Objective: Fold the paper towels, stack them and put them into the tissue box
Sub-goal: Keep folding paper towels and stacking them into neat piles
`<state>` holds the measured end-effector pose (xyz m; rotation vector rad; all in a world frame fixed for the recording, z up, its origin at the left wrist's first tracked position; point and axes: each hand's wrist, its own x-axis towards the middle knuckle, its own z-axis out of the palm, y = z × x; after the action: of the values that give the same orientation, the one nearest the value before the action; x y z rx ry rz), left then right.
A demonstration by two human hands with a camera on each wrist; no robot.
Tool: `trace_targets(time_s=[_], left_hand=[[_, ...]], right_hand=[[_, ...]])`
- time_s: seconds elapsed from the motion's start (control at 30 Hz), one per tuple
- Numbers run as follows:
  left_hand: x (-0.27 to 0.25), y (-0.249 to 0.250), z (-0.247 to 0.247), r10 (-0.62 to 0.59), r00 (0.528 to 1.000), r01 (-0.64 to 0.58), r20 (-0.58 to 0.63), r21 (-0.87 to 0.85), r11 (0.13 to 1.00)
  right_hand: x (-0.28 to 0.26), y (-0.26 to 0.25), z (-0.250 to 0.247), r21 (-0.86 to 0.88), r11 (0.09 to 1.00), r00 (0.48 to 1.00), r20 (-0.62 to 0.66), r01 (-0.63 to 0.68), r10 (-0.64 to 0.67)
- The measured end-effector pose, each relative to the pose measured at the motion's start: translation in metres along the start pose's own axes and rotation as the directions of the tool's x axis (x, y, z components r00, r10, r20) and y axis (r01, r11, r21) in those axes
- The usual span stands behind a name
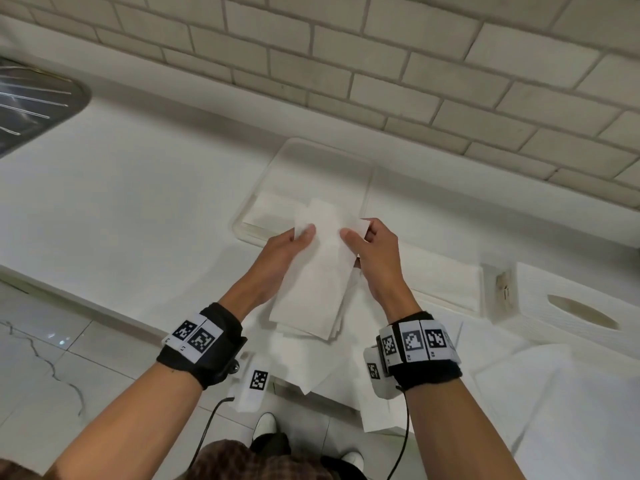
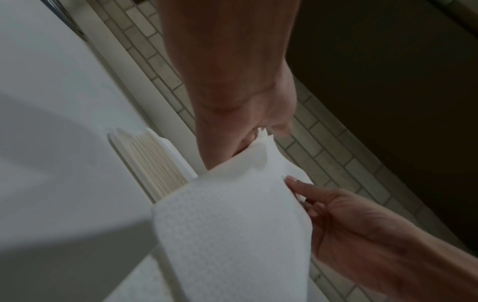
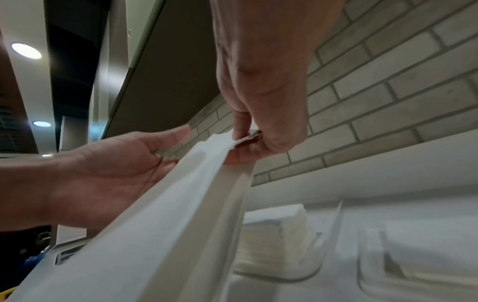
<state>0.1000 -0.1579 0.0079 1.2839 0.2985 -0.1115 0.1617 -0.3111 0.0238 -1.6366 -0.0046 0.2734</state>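
At far left a sink (image 1: 34,105) is cut off by the frame. The left hand (image 1: 282,252) and right hand (image 1: 375,252) each hold a pinching grip on the folded paper towel (image 1: 318,271), raised above the tabletop (image 1: 138,202). Only the right wrist view shows the towel stack (image 3: 276,235) edge-on in its clear tray (image 3: 310,271). The tissue box (image 1: 568,306) sits right.

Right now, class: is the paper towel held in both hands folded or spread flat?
Folded. The paper towel is a narrow, layered strip; left hand and right hand pinch its far end.
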Motion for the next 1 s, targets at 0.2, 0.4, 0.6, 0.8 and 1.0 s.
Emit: trace_targets(time_s=[0.2,0.4,0.6,0.8,1.0], left_hand=[[0.004,-0.008,-0.020,0.116,0.972,-0.062,-0.203,0.254,0.965],[0.000,-0.002,-0.032,0.130,0.964,-0.069,-0.232,0.253,0.965],[-0.005,-0.004,-0.023,0.167,0.973,-0.112,-0.156,0.311,0.944],[-0.005,-0.005,-0.017,0.174,0.978,-0.128,-0.114,0.330,0.935],[0.003,-0.003,-0.010,0.182,0.975,-0.132,-0.131,0.323,0.937]], right_hand=[[0.005,0.045,-0.025,-0.566,0.824,0.999,-0.041,-0.019,-0.006],[-0.003,0.086,-0.032,-0.929,0.344,0.982,-0.081,-0.137,0.172],[0.004,0.085,-0.033,-0.837,0.499,0.962,-0.107,-0.223,0.250],[0.002,0.072,-0.029,-0.681,0.725,0.992,-0.010,-0.101,0.128],[-0.004,0.022,-0.019,-0.407,0.892,0.974,0.187,0.198,-0.131]])
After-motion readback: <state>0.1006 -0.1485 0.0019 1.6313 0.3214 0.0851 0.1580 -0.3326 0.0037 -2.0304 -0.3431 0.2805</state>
